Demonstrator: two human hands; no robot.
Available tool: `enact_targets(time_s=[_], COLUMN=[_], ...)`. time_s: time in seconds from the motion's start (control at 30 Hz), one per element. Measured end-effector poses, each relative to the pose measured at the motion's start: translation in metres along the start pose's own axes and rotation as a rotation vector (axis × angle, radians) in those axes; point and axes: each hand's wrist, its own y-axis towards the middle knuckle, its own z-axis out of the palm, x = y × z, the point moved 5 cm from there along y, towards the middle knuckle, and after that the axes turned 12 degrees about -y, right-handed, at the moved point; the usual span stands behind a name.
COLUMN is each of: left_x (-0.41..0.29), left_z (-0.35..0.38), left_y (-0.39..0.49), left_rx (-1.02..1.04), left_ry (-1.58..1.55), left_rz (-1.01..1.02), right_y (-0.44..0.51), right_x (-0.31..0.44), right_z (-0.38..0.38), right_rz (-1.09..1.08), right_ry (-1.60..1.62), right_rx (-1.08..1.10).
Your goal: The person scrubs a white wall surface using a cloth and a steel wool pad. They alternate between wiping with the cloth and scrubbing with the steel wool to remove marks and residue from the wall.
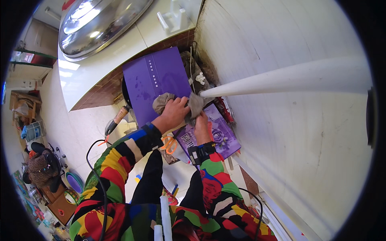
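Observation:
My left hand (174, 114) presses over a crumpled grey-brown cloth (196, 104), its fingers curled into the fabric. Part of the cloth bulges out on the far side of that hand. Just to the right, my right hand (202, 126) grips the lower end of the same cloth; its fingertips are partly hidden. Beneath the cloth lies a plain purple box (162, 72) with a line of writing and dark damp-looking spots. A second purple box with a printed rose (221, 135) sits under my right hand. Orange-handled scissors (169, 144) rest beside my left wrist.
A white pipe (271, 75) runs from the wall (301, 126) to near the cloth. On the tiled counter (126, 48) stand a large shiny metal lid (99, 27) and a white plastic holder (175, 19). A tool handle (117, 119) juts out left. Another person (42, 167) is far left.

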Motion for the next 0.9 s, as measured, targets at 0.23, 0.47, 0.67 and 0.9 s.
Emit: enact_targets(time_s=[0.23, 0.47, 0.67, 0.9], left_x=[0.074, 0.053, 0.059, 0.177], left_z=[-0.043, -0.038, -0.021, -0.083], left_y=[0.051, -0.021, -0.086, -0.073], left_rx=[-0.277, -0.262, -0.242, -0.496], left_ry=[0.030, -0.038, 0.018, 0.036], left_rz=[-0.176, -0.077, 0.089, -0.460], right_y=[0.003, -0.002, -0.012, -0.010], right_x=[-0.007, -0.001, 0.009, 0.006], right_z=[0.002, 0.003, 0.010, 0.009], right_rz=[0.092, 0.103, 0.090, 0.138], right_ry=[0.090, 0.098, 0.129, 0.126], right_rx=[0.087, 0.066, 0.075, 0.112])
